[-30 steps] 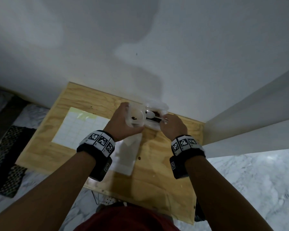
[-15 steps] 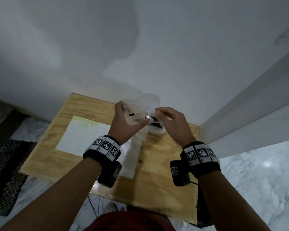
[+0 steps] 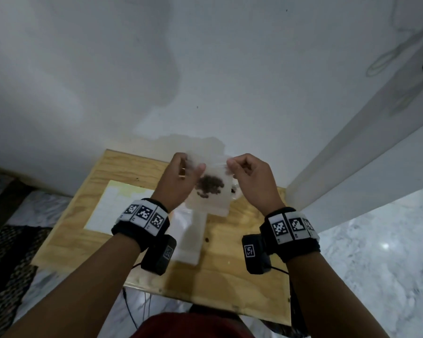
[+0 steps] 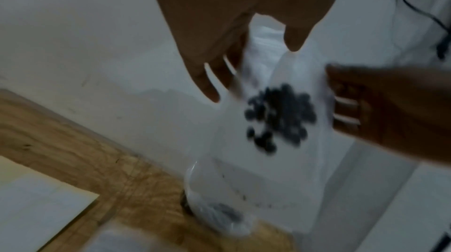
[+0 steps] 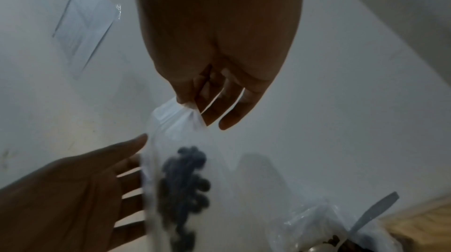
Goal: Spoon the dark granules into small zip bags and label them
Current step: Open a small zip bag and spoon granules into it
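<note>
Both hands pinch top edge of zip bag point(image 3: 211, 189) — left hand point(image 3: 178, 178) at left corner, right hand point(image 3: 250, 178) at right; seal line runs across between them, dark granules point(image 3: 209, 185) hang below, above bench point(image 3: 242, 279).

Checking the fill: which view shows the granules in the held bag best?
Head view: the granules sit sharp through the zip bag. Both wrist views show them blurred and dark.

dark granules point(image 3: 210, 186), clear zip bag point(image 3: 215, 203)
</note>
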### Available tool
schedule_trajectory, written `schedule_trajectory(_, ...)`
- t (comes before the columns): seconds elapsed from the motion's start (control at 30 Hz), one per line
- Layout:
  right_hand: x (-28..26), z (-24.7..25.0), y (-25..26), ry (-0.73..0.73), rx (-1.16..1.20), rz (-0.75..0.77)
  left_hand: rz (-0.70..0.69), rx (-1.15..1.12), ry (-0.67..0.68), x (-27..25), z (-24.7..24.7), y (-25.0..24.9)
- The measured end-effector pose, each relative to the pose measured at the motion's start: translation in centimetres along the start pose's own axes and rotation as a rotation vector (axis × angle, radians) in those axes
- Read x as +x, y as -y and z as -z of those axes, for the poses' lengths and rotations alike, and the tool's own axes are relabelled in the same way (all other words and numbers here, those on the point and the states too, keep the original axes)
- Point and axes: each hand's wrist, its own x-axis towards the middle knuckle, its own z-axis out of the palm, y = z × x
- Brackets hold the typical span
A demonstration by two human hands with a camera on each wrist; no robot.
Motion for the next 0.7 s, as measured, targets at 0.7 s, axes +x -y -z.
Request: schedule_trajectory(0.7,-2.4,-0.1,2.0,-0.120,0.227,-0.079,-0.083,-0.092,0.144,-0.8,2.0,-4.7)
